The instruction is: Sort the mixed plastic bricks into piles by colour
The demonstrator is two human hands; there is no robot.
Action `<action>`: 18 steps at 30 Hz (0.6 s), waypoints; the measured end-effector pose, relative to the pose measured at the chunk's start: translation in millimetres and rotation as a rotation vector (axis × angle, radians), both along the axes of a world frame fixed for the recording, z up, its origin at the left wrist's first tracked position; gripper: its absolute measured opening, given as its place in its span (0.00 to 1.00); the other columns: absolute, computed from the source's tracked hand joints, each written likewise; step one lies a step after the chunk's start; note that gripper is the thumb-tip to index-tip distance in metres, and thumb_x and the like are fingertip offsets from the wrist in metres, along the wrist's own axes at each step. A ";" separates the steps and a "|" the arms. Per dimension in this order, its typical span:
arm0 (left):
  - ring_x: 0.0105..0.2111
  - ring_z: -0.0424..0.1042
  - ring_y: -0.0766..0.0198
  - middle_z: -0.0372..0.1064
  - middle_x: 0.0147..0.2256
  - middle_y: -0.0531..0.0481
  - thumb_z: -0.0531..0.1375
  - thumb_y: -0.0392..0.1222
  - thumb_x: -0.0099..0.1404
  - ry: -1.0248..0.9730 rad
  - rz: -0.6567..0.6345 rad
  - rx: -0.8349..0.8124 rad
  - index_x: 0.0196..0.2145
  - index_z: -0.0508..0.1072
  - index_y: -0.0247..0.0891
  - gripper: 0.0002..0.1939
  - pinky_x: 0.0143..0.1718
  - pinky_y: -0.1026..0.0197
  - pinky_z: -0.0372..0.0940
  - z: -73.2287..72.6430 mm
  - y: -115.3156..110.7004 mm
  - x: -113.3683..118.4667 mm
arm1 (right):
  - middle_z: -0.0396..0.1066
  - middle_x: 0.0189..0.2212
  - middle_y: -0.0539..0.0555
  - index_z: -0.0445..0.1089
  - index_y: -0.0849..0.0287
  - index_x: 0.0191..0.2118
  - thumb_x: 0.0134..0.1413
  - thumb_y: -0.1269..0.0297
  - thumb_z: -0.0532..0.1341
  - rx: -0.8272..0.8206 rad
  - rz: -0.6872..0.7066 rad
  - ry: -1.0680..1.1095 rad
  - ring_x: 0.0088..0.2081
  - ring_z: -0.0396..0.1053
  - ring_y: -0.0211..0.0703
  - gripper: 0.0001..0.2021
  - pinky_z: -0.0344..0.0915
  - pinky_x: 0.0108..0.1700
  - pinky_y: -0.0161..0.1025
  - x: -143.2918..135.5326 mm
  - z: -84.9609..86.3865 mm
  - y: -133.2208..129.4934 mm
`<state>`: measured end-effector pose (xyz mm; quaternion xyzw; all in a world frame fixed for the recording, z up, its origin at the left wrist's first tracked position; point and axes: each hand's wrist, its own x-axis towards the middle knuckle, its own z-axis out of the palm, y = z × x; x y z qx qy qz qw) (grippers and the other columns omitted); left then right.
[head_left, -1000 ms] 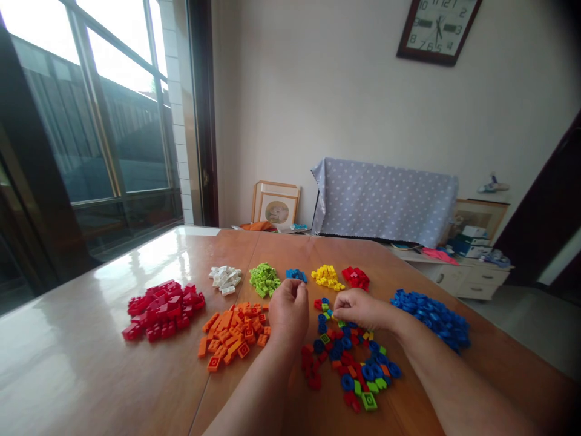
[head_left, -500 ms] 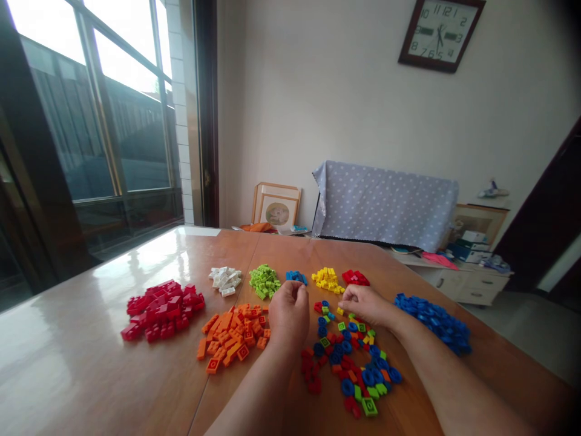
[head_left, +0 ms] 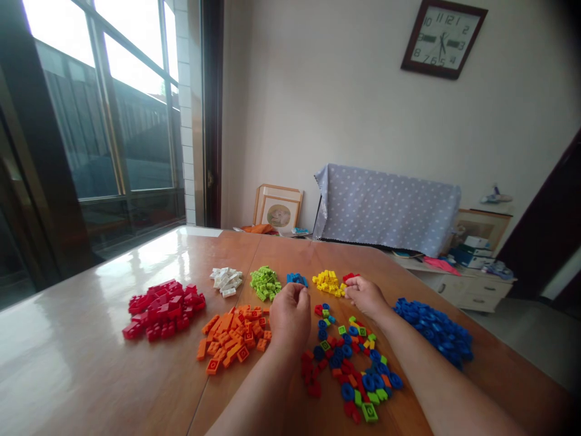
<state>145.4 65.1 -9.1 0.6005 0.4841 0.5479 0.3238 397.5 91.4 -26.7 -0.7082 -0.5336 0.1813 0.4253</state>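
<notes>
My left hand (head_left: 291,312) is closed, thumb against fingers, above the table between the orange bricks (head_left: 236,336) and the mixed pile (head_left: 349,363). Whatever it holds, if anything, is hidden. Just beyond it lies a small group of blue bricks (head_left: 297,279). My right hand (head_left: 365,295) pinches at the right edge of the yellow brick pile (head_left: 327,281), with a yellow brick at its fingertips. Behind that hand the red bricks (head_left: 351,277) are partly covered. Blue round pieces, green, red, orange and yellow bricks make up the mixed pile.
Dark pink-red bricks (head_left: 163,307) lie at the left, with white bricks (head_left: 226,281) and lime green bricks (head_left: 265,283) farther back. A large blue pile (head_left: 433,330) sits right of my right forearm. The wooden table (head_left: 91,339) ends before a cloth-covered object (head_left: 385,206).
My right hand has moved up and away from the mixed pile to the yellow pile. The yellow brick near its fingers has left its former spot. My left hand stays almost still.
</notes>
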 end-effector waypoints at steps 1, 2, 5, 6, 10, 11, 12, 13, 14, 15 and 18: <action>0.24 0.65 0.65 0.67 0.22 0.54 0.56 0.50 0.63 0.003 0.003 0.000 0.32 0.76 0.41 0.13 0.25 0.66 0.55 -0.1 0.1 0.2 | 0.76 0.36 0.56 0.68 0.59 0.44 0.54 0.67 0.57 0.002 -0.004 0.017 0.36 0.76 0.42 0.11 0.69 0.31 0.32 0.6 -1.3 1.5; 0.24 0.65 0.65 0.67 0.22 0.54 0.56 0.50 0.63 0.006 0.007 -0.001 0.32 0.76 0.41 0.13 0.25 0.66 0.55 -0.2 0.1 0.3 | 0.76 0.38 0.57 0.67 0.59 0.46 0.54 0.68 0.56 0.004 -0.009 0.031 0.37 0.77 0.42 0.13 0.70 0.32 0.32 1.4 -2.4 2.3; 0.24 0.66 0.65 0.68 0.23 0.53 0.56 0.50 0.63 0.013 0.018 -0.009 0.33 0.76 0.41 0.13 0.25 0.66 0.55 0.0 0.4 0.7 | 0.76 0.42 0.59 0.67 0.60 0.47 0.56 0.68 0.54 0.002 -0.039 0.046 0.39 0.77 0.42 0.13 0.70 0.32 0.31 4.5 -3.6 2.2; 0.25 0.66 0.65 0.68 0.23 0.53 0.56 0.50 0.63 0.017 0.018 -0.010 0.33 0.76 0.41 0.13 0.25 0.66 0.55 0.1 0.5 0.7 | 0.76 0.42 0.59 0.67 0.59 0.46 0.56 0.67 0.54 -0.003 -0.052 0.042 0.39 0.77 0.42 0.13 0.69 0.32 0.31 5.5 -3.6 1.5; 0.25 0.66 0.65 0.68 0.24 0.53 0.56 0.50 0.63 0.038 0.011 -0.009 0.33 0.76 0.40 0.13 0.25 0.66 0.55 0.1 0.4 0.2 | 0.78 0.38 0.57 0.71 0.60 0.45 0.54 0.67 0.55 -0.038 -0.078 -0.008 0.36 0.77 0.43 0.14 0.68 0.33 0.33 8.0 -3.9 -0.7; 0.26 0.66 0.65 0.68 0.24 0.53 0.56 0.50 0.63 0.042 0.009 -0.010 0.33 0.76 0.40 0.13 0.25 0.66 0.55 0.1 0.2 0.0 | 0.78 0.38 0.56 0.72 0.60 0.44 0.53 0.67 0.56 -0.046 -0.074 -0.030 0.36 0.76 0.43 0.14 0.68 0.34 0.34 8.0 -4.4 -0.8; 0.26 0.66 0.65 0.68 0.24 0.53 0.56 0.50 0.63 0.045 0.008 -0.011 0.33 0.76 0.40 0.13 0.25 0.66 0.55 0.1 -0.1 -0.1 | 0.78 0.37 0.56 0.74 0.59 0.43 0.52 0.67 0.56 -0.054 -0.066 -0.052 0.36 0.76 0.43 0.14 0.68 0.36 0.34 7.7 -5.0 -0.5; 0.26 0.66 0.65 0.68 0.24 0.53 0.56 0.50 0.63 0.047 0.008 -0.012 0.32 0.76 0.40 0.13 0.25 0.66 0.55 0.3 -0.3 -0.1 | 0.79 0.38 0.55 0.75 0.58 0.42 0.51 0.67 0.57 -0.062 -0.052 -0.074 0.37 0.75 0.43 0.14 0.68 0.37 0.35 7.2 -5.8 0.0; 0.26 0.66 0.65 0.69 0.24 0.53 0.56 0.50 0.64 0.049 0.008 -0.013 0.32 0.75 0.40 0.13 0.26 0.66 0.55 0.4 -0.7 -0.1 | 0.79 0.38 0.53 0.76 0.57 0.42 0.50 0.68 0.58 -0.072 -0.034 -0.093 0.38 0.75 0.43 0.14 0.68 0.39 0.35 6.4 -6.6 0.7; 0.26 0.66 0.65 0.69 0.24 0.53 0.56 0.50 0.64 0.049 0.009 -0.015 0.32 0.75 0.40 0.13 0.26 0.66 0.55 0.7 -0.9 0.0 | 0.79 0.39 0.52 0.77 0.56 0.42 0.50 0.69 0.58 -0.083 -0.014 -0.107 0.39 0.75 0.43 0.15 0.67 0.40 0.34 5.5 -7.6 1.4; 0.26 0.66 0.65 0.69 0.24 0.53 0.56 0.50 0.63 0.047 0.015 -0.016 0.32 0.76 0.40 0.13 0.26 0.66 0.56 1.4 -1.5 0.5 | 0.80 0.41 0.51 0.77 0.55 0.48 0.50 0.70 0.58 -0.131 0.041 -0.127 0.37 0.75 0.42 0.19 0.67 0.38 0.34 2.4 -9.8 2.9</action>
